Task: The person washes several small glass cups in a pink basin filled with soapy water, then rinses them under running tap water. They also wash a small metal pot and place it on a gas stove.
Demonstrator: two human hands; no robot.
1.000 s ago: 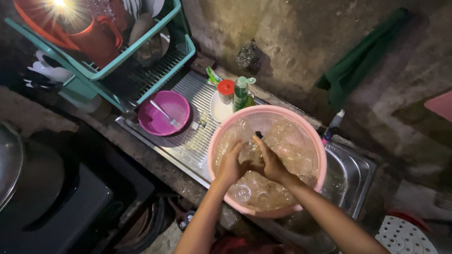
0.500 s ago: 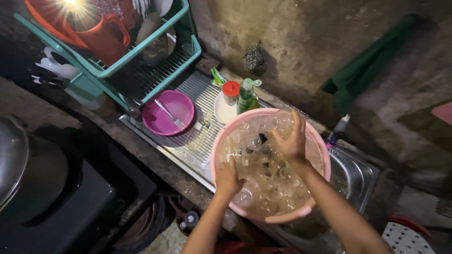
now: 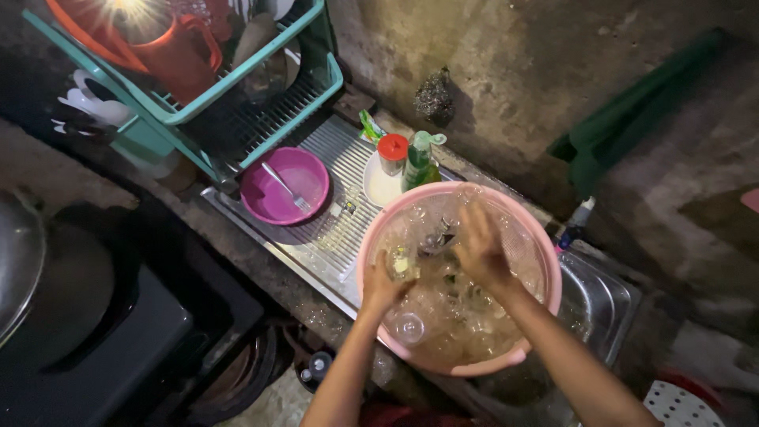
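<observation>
A round pink basin (image 3: 545,261) sits over the steel sink, full of soapy water with several clear glasses (image 3: 408,326) in it. My left hand (image 3: 383,285) is inside the basin at its left side, fingers curled around a small glass item at the water's surface. My right hand (image 3: 480,247) is over the middle of the basin, fingers spread and blurred, touching the suds. What lies under the foam is hidden.
A purple bowl with a fork (image 3: 286,186) rests on the ribbed steel drainboard (image 3: 340,237). A red-capped jar (image 3: 392,153) and a green bottle (image 3: 419,162) stand behind the basin. A teal dish rack (image 3: 237,87) holds an orange jug. A dark stove (image 3: 87,316) is at left.
My right hand has come down from the basin's far rim to its middle. My left hand has stayed at the left side, gripping a glass.
</observation>
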